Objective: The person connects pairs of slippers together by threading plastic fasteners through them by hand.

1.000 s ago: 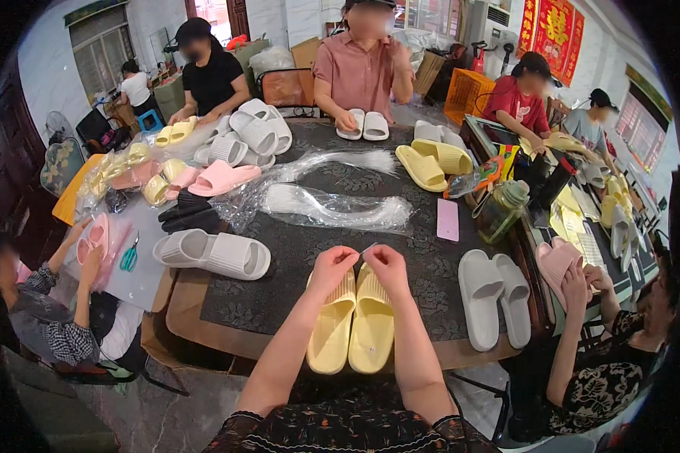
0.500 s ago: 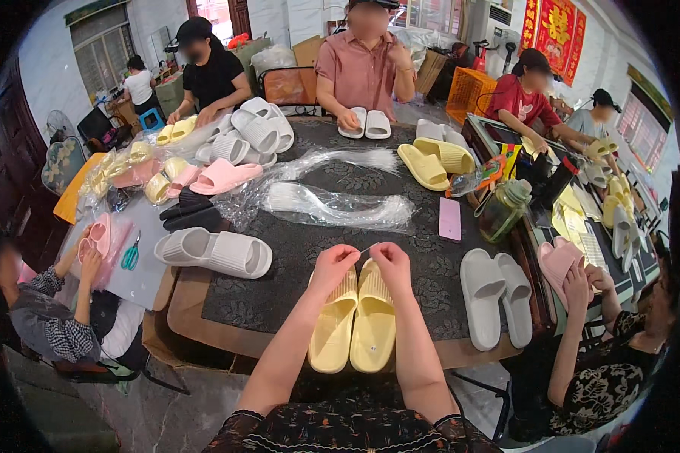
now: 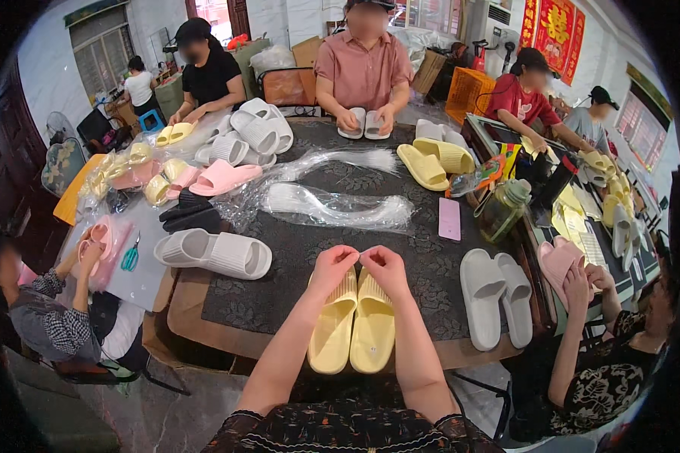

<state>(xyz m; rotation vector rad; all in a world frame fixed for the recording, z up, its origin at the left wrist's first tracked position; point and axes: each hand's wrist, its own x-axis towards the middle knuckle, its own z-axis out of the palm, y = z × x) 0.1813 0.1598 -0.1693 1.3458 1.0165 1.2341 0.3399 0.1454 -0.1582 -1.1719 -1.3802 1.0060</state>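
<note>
A pair of yellow slippers (image 3: 330, 336) lies side by side at the table's near edge, toes pointing away from me. Over the toe straps, my left hand (image 3: 335, 262) and my right hand (image 3: 384, 267) are closed in fingertip pinches. They nearly meet, with a thin pale strand (image 3: 360, 255) between them, mostly hidden by the fingers. Whether it passes through the slippers I cannot tell. Farther off lie clear bags holding bundles of thin white strands (image 3: 340, 205).
Grey slippers lie at right (image 3: 482, 291) and left (image 3: 238, 255). A pink phone (image 3: 449, 220) and a green-tinted bottle (image 3: 505, 210) stand or lie at the right. More slippers (image 3: 223, 180) are heaped far left. Several people work around the dark-covered table (image 3: 279, 302).
My hands have drawn closer together, and the strand that showed between them is now barely visible. Across the table, a person's raised hand has come down onto the grey slippers.
</note>
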